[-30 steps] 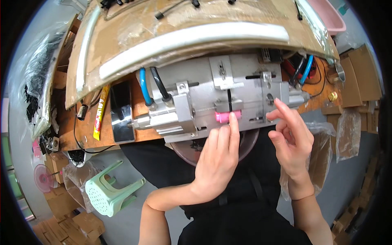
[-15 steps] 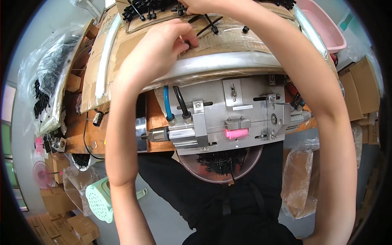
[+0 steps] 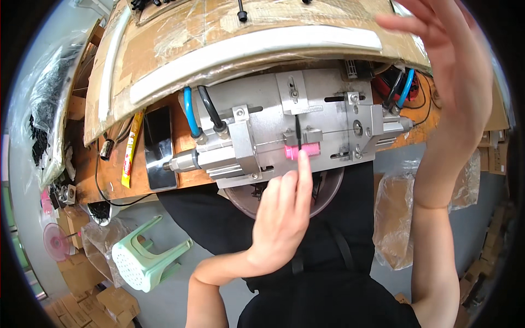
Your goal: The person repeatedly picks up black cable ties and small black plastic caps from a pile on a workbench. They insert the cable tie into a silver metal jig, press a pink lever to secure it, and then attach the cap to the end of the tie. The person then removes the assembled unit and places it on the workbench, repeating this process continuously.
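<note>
Wood bench (image 3: 105,177) w/ metal fixture (image 3: 268,109): L hand's (image 3: 280,218) idx finger out at black rod (image 3: 298,128) by pink block (image 3: 312,150), can't tell grip; R hand (image 3: 456,68) raised, fingers spread.

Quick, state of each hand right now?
Left hand: index finger extended to the black stick by the pink block, other fingers curled; grip can't be told.
Right hand: open, nothing visible in it.
</note>
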`<action>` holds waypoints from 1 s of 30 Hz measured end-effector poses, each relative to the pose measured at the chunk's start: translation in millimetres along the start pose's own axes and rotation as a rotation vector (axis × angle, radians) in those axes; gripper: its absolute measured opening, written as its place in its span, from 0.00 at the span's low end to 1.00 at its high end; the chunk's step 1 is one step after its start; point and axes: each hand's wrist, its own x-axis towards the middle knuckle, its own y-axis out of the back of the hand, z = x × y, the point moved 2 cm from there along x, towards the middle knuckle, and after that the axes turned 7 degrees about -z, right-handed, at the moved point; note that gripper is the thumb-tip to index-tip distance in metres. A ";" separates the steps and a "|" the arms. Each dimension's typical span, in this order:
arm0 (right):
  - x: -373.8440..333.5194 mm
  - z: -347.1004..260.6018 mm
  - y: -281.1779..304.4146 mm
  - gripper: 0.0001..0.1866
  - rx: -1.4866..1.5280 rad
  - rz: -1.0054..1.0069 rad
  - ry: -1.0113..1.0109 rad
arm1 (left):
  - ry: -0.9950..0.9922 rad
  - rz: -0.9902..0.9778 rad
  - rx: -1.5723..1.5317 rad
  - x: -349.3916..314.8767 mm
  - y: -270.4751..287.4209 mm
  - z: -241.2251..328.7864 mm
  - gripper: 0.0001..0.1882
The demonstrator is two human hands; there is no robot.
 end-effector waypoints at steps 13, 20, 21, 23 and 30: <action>-151.5 24.2 -9.9 0.22 -0.050 -0.060 -0.086 | -0.041 -0.141 0.024 23.8 4.2 -4.4 0.34; -197.5 44.1 -72.1 0.36 -0.188 -0.294 -0.053 | -0.117 0.357 0.121 170.9 70.0 -80.4 0.12; -196.4 48.2 -75.7 0.36 -0.200 -0.300 -0.047 | -0.072 0.282 0.084 180.2 79.1 -74.1 0.11; -194.8 51.8 -77.4 0.36 -0.241 -0.335 -0.069 | 0.043 0.028 -0.034 181.5 94.5 -63.5 0.10; -182.6 44.3 -70.5 0.35 -0.280 -0.384 -0.131 | -0.165 0.323 -0.065 126.8 71.8 -73.0 0.16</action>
